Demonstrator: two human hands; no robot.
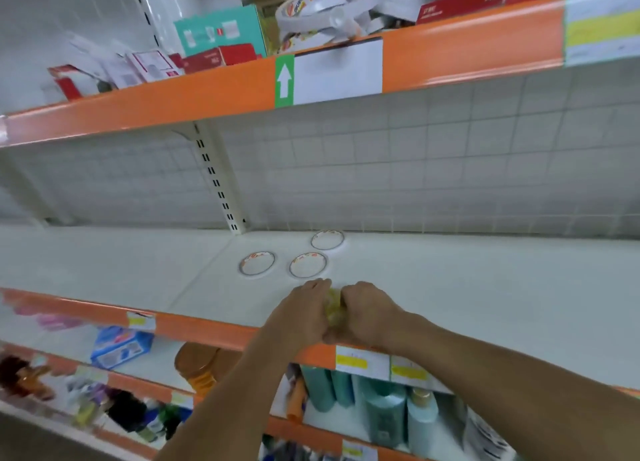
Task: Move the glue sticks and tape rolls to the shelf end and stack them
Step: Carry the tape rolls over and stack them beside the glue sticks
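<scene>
Tape rolls, three of them, lie flat on the white middle shelf point(450, 287): left tape roll point(257, 263) at about 10 o'clock from the hands, middle tape roll point(308, 264) at 12 o'clock just beyond the fingertips, back tape roll point(327, 239) at 12–1 o'clock near the rear wall. All single layer, apart from each other, none stacked. They sit by the seam and upright where two shelf sections meet, likely the shelf end, can't confirm.

Left hand point(304, 313) and right hand point(367, 313) meet at the shelf's front edge, fingers of both curled in around a small yellowish bundle point(333, 309) pressed between them. Blurred and mostly hidden; could be glue sticks, can't tell. Both hands grip it, touching each other.

Upper shelf at 12 o'clock: more tape rolls point(325, 7) piled with boxes, not yet brought down.

Progress: early to middle, I'd judge. Some rolls placed, stacking not begun, bundle not set down, upper stock left.
</scene>
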